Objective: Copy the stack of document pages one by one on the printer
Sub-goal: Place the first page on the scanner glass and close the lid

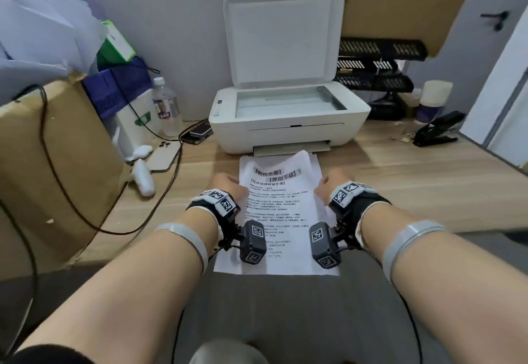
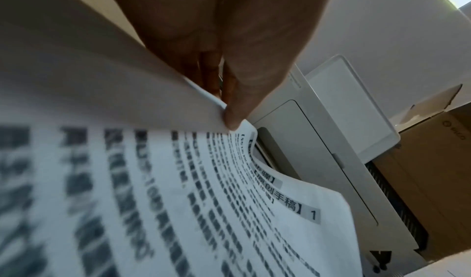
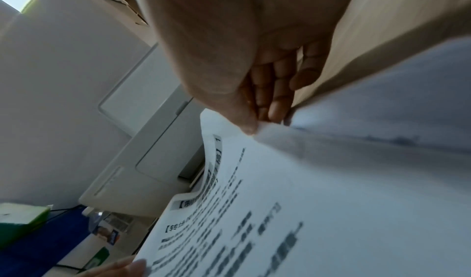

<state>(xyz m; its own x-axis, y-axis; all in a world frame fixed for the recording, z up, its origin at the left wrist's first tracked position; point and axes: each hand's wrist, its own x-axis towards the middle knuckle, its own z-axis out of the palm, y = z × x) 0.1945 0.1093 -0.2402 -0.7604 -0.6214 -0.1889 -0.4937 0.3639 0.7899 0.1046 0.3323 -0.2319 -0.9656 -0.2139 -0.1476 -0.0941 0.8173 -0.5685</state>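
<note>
You had both hands on the stack of document pages (image 1: 281,209), which lay on the counter (image 1: 400,180) directly in front of you, its far edge just short of the printer (image 1: 288,117) at twelve o'clock. Your left hand (image 1: 228,185) pinched the stack's nine o'clock edge, thumb on the printed face and fingers (image 2: 211,71) curled beneath. Your right hand (image 1: 328,185) pinched the three o'clock edge the same way, thumb over and fingers (image 3: 275,91) under. The wrist views showed the far end of the paper bowed upward between the two grips, so at least the upper sheets were lifted off the counter there; whether you held one sheet or several I could not tell.

The top sheet carried the number 1 in its heading, and the scanner glass (image 1: 288,102) was bare under the raised lid (image 1: 281,37). By that evidence you were at the very start: the lid was open and ready, but no page had gone onto the glass. A pale sheet or tray showed at the output slot (image 1: 291,148), though whether it was a copy I could not say. Left to do, as I judged it, was the whole run of pages, each laid face down, copied and removed.
</note>
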